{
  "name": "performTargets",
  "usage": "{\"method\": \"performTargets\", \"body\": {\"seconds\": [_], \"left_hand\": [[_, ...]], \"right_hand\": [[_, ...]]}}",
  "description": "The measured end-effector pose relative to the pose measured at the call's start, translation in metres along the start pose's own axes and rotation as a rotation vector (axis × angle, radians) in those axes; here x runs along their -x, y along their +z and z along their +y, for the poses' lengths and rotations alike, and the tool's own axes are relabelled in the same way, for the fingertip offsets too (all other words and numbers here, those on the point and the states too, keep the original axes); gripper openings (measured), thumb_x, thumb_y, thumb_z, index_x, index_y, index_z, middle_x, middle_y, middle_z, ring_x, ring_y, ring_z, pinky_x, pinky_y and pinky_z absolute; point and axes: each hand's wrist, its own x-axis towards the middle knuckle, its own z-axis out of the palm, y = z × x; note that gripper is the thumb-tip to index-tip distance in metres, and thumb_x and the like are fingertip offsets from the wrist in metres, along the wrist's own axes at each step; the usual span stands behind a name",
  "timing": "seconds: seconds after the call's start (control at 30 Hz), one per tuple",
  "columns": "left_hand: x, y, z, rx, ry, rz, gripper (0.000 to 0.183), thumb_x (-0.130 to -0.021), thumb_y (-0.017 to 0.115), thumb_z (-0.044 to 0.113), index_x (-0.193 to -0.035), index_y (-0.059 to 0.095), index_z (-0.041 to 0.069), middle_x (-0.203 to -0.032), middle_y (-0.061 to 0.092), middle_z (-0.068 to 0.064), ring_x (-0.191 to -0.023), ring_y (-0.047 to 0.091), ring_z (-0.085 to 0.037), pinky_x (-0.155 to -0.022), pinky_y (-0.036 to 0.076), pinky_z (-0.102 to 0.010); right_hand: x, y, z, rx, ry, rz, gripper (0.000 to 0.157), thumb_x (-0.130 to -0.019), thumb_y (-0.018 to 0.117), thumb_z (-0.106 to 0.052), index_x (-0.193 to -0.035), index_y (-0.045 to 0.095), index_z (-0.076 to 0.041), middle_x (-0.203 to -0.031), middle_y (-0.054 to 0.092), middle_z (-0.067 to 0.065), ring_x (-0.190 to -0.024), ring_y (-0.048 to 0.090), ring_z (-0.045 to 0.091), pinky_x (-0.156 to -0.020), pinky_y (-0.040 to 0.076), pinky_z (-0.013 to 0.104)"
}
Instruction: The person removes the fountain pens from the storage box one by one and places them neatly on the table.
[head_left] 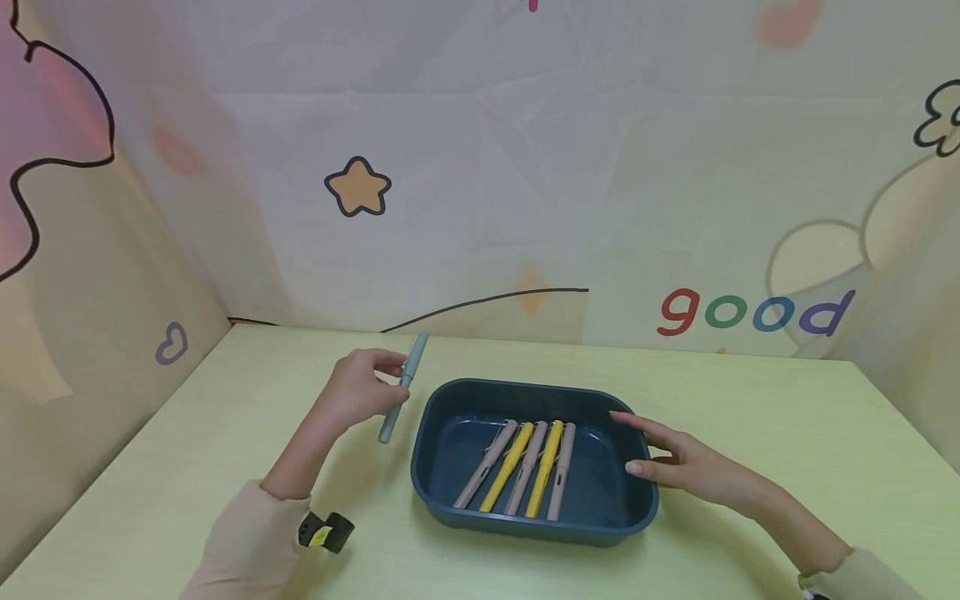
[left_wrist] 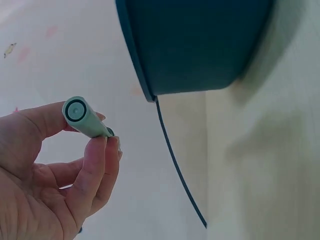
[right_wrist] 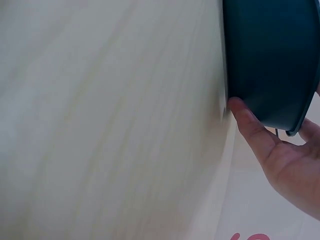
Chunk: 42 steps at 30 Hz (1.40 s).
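My left hand pinches a pale green pen between thumb and fingers, left of the dark blue plastic bin. The pen is tilted, its capped end up and leaning right; the left wrist view looks onto the round barrel end of the pen. Inside the bin, several capped pens lie side by side: greyish-pink ones alternate with two yellow pens. My right hand grips the bin's right end, thumb and a finger over the rim and others against the outer wall.
The bin stands on a pale wood-grain table. Behind it rises a printed backdrop with a star and the word "good", and side panels close in left and right. A black wrist mount sits at the left cuff.
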Motion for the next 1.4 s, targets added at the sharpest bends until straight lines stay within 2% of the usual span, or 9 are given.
{"method": "performTargets", "body": {"seconds": [0.3,0.5,0.9,1.17,1.4], "left_hand": [[-0.011,0.006,-0.018,0.062,-0.098,-0.021,0.042,-0.078,0.064,0.001,-0.118,0.054,-0.007,-0.109,0.057,-0.021,-0.081,0.063,-0.023,-0.064,0.055,-0.032],[-0.021,0.014,-0.028,0.057,-0.116,-0.04,0.042,-0.077,0.064,-0.001,-0.117,0.055,-0.007,-0.103,0.058,-0.019,-0.079,0.06,-0.022,-0.061,0.055,-0.031],[-0.03,0.02,-0.038,0.037,-0.166,-0.11,0.04,-0.077,0.065,-0.002,-0.116,0.055,-0.009,-0.094,0.056,-0.015,-0.077,0.058,-0.019,-0.06,0.055,-0.03],[-0.036,0.02,-0.043,0.003,-0.202,-0.169,0.041,-0.077,0.064,-0.001,-0.116,0.054,-0.009,-0.097,0.057,-0.017,-0.073,0.06,-0.018,-0.061,0.055,-0.031],[-0.039,0.024,-0.047,-0.013,-0.224,-0.192,0.042,-0.077,0.065,0.0,-0.116,0.054,-0.01,-0.103,0.058,-0.02,-0.069,0.062,-0.018,-0.061,0.055,-0.031]], "right_hand": [[0.001,-0.001,0.0,0.002,-0.019,-0.004,0.063,-0.091,0.054,-0.025,-0.144,0.023,-0.013,-0.146,0.014,0.028,-0.129,0.013,0.053,-0.095,0.035,0.056],[0.001,-0.001,0.001,-0.005,-0.011,-0.005,0.063,-0.091,0.054,-0.025,-0.145,0.023,-0.013,-0.146,0.014,0.028,-0.129,0.014,0.053,-0.095,0.035,0.057],[-0.001,-0.001,0.001,0.0,-0.016,0.0,0.062,-0.091,0.055,-0.025,-0.144,0.025,-0.013,-0.145,0.016,0.028,-0.129,0.014,0.052,-0.093,0.039,0.054],[-0.001,-0.001,0.001,-0.003,-0.006,-0.002,0.062,-0.091,0.055,-0.025,-0.144,0.025,-0.014,-0.146,0.016,0.027,-0.13,0.014,0.051,-0.093,0.039,0.054],[-0.001,-0.002,0.0,-0.006,-0.005,-0.006,0.063,-0.091,0.055,-0.025,-0.144,0.024,-0.014,-0.145,0.016,0.028,-0.129,0.013,0.053,-0.093,0.038,0.054]]}}
